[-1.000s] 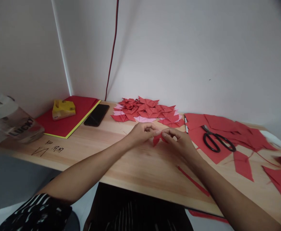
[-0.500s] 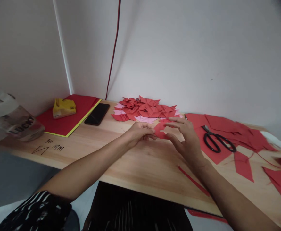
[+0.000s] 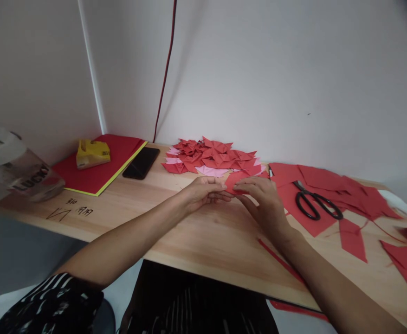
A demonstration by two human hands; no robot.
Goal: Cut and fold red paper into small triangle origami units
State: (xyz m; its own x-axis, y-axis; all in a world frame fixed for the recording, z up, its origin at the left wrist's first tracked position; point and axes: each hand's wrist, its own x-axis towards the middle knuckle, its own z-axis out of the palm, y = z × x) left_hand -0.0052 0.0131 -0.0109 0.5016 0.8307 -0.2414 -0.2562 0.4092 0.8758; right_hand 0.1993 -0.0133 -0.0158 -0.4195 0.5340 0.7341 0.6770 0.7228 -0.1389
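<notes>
A small red folded paper piece (image 3: 234, 182) lies on the wooden table (image 3: 175, 222) between my two hands. My left hand (image 3: 203, 191) has its fingers curled and pinches the piece's left edge. My right hand (image 3: 262, 199) presses down on its right side with fingers together. Just behind them sits a pile of folded red and pink paper pieces (image 3: 212, 158).
Black scissors (image 3: 314, 204) rest on cut red paper sheets (image 3: 332, 195) at the right. A black phone (image 3: 141, 163), a red folder (image 3: 100, 167) with a yellow packet (image 3: 92, 153), and a clear plastic container (image 3: 18, 171) sit at the left. A thin red strip (image 3: 280, 262) lies near the front edge.
The piece was held up between both hands a second ago. It has come down onto the table nearer the pile, and my right hand opened, then closed down on it.
</notes>
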